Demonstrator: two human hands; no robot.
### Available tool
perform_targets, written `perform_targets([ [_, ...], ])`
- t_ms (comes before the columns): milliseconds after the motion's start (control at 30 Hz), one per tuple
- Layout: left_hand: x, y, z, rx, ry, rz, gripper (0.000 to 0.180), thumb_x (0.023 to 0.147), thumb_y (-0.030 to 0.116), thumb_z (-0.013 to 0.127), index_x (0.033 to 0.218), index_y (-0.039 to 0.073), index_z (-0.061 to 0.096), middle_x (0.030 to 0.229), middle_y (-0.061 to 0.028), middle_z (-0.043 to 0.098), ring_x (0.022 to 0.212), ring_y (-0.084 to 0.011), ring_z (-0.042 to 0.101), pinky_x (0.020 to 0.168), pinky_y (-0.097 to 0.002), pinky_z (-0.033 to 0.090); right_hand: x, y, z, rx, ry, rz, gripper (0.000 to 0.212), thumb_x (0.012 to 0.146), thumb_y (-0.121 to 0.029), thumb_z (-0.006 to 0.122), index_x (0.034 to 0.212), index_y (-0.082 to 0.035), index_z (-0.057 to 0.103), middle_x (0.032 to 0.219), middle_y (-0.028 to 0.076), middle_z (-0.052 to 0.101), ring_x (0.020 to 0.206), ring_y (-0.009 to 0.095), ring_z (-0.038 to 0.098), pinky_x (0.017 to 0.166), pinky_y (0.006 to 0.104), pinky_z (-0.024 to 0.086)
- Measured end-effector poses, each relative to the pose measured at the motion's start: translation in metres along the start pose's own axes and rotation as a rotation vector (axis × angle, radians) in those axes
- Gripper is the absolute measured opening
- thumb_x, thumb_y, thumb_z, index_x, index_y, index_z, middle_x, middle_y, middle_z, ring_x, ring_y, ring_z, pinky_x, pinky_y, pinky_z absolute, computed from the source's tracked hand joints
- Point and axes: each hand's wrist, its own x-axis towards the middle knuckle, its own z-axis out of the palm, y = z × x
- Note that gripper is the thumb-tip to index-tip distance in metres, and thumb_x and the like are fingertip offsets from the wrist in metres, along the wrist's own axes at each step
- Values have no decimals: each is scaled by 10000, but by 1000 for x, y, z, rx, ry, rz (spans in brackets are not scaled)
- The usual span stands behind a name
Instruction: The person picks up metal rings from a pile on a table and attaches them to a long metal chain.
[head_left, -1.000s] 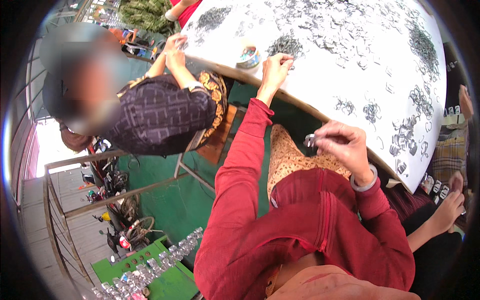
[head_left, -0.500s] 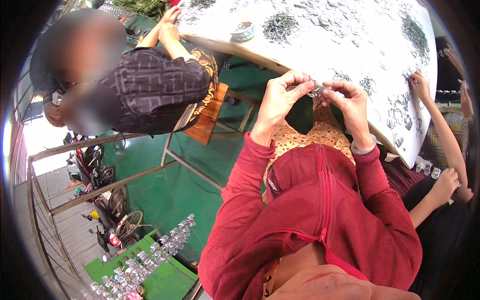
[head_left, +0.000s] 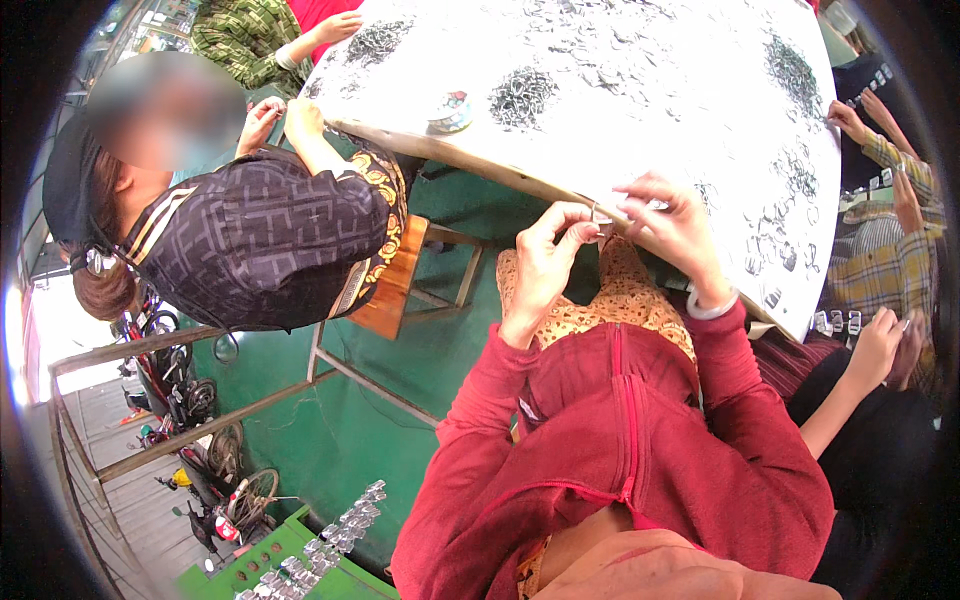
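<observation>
My left hand [head_left: 552, 262] is closed in a pinch on a small silvery metal piece [head_left: 602, 222], buckle-like in look, in front of the table's near edge. Just to its right, my right hand [head_left: 682, 228] is raised at the table edge, slightly blurred, its thumb and fingers bent. A small bright bit shows by its fingers, too small to name. The two hands are apart. Across the white table [head_left: 620, 140] lie many small metal pieces, with a pile of dark pieces [head_left: 522, 98] beyond my hands and another dark pile [head_left: 793, 80] at the far right.
A small round patterned container [head_left: 451, 112] stands near the table edge. On the left a co-worker in a dark patterned top [head_left: 270, 235] sits on a wooden stool [head_left: 395, 290]. Other people's hands work at the right side. A metal railing [head_left: 150, 345] and a green bench with silvery pieces [head_left: 310, 560] lie lower left.
My hands, earlier together on the metal piece, have separated, and the right has lifted away from it. The view has shifted. The co-worker on the left has raised a hand off the table.
</observation>
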Motion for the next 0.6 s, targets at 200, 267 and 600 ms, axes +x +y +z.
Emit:
perform_targets([
  [200,-10,-4,-8,154,0,5,89,891,3,574,968,-39,591,954,-119,653,909,-166,626,844,-296,508,123,79,-85,-828,331,166,385,843,-366,641,819,17,666,654,110,605,544,190,595,541,303,477],
  [267,-12,-5,-6,125,-7,53,91,885,-22,570,971,-46,587,992,-133,640,932,-186,626,859,-315,514,148,98,-90,-992,375,38,368,816,-361,657,814,7,658,668,143,624,565,255,608,570,345,483],
  [600,-11,-15,-19,253,37,184,109,885,-44,555,988,-38,590,1004,-127,641,935,-191,634,856,-304,515,152,113,-35,-547,298,-283,352,755,-170,707,1075,-81,590,949,178,609,854,297,599,790,382,476],
])
